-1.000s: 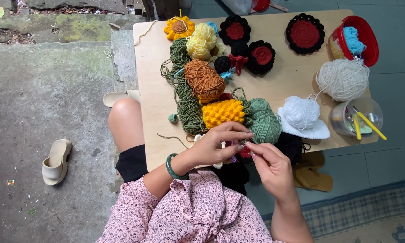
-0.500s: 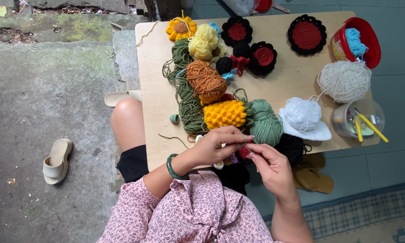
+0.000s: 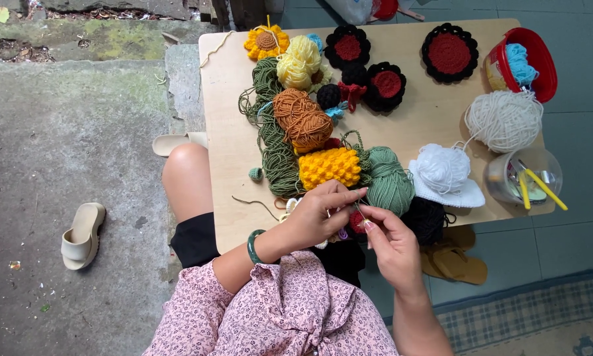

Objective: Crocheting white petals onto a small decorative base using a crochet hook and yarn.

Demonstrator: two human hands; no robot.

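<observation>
From the head view, the left hand (image 3: 319, 214) and right hand (image 3: 388, 240) meet at the near edge of the wooden counter (image 3: 224, 132). The left fingers (image 3: 346, 196) are pinched on a small red crochet piece (image 3: 357, 222), which sits just below their tips and is mostly hidden. The right fingers (image 3: 370, 216) are closed, touching the same piece; whether they pinch a hook or a thread I cannot tell.

The piece looks light, soft and floppy, likely to deform under any squeeze, so a fingertip pinch at its rim seems the best hold.

Just beyond the fingers lie a green yarn ball (image 3: 388, 181) and a yellow bobbled piece (image 3: 329, 167); a black yarn ball (image 3: 425, 219) sits just beside the right fingers.
</observation>
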